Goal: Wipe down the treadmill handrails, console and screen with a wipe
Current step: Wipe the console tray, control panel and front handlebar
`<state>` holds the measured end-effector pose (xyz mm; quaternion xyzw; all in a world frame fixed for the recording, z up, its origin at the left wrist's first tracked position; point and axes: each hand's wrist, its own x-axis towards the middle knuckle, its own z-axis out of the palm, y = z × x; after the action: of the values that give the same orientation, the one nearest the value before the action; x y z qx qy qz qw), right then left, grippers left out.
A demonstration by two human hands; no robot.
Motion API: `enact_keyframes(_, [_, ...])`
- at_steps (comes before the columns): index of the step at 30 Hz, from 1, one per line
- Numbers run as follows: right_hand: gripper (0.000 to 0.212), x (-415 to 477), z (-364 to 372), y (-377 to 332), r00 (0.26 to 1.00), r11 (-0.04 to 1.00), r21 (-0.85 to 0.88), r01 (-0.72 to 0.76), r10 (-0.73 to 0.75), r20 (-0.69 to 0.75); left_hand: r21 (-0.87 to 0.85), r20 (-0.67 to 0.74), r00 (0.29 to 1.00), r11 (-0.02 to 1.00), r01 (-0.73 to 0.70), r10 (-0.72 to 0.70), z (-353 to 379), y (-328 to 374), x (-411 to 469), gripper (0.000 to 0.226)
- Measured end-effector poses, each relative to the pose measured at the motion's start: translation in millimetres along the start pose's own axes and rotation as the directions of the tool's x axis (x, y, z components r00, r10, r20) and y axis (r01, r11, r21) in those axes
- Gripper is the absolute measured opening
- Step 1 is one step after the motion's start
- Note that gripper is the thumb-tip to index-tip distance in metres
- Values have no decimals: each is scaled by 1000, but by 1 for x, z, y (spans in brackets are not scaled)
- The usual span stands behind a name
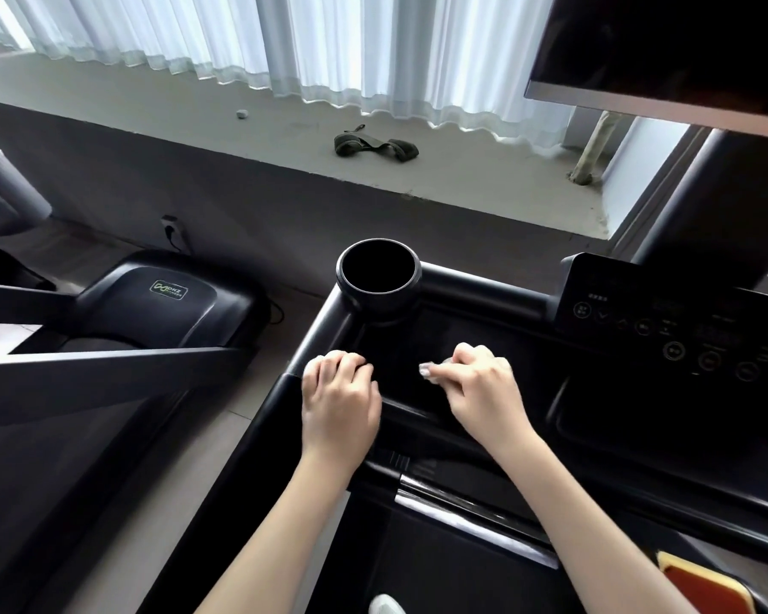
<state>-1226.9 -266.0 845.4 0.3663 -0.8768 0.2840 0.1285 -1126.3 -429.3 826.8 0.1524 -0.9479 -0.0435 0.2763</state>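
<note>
At console's near-left corner: your left hand (340,392) curls over handrail (322,332), likely bracing. Beside it, your right hand (484,385) pinches crumpled wipe (431,373) above tray (417,334), seemingly ready to scrub. Beyond: cup holder (373,305), button panel (639,321), screen (661,46).

Screen (666,51) partly beyond frame edge

From where I stand, two hands: one left hand (340,401), one right hand (484,387). One wipe (431,372). Two treadmills: the near treadmill (475,288) and a second treadmill (165,303) at nine o'clock. One cup holder (382,305), one console (666,330), one screen (666,51) at one o'clock. One strap (375,146) and one small white lump (241,113) at twelve o'clock.
</note>
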Motion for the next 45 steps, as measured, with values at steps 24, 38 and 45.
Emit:
enact_keyframes(24, [13,27,14,30,997,994,-107,11,-19,-73,-121,79,997,993,-11,20,-3,12,-2,34])
enact_keyframes(38, [17,0,-6,26,987,984,-139,-112,94,-132,-91,60,998,995,-30,36,0,11,-3,38])
enact_keyframes(45, [20,-27,-10,7,987,988,12,154,-154,52,-90,63,998,996,-25,30,1,11,-3,36])
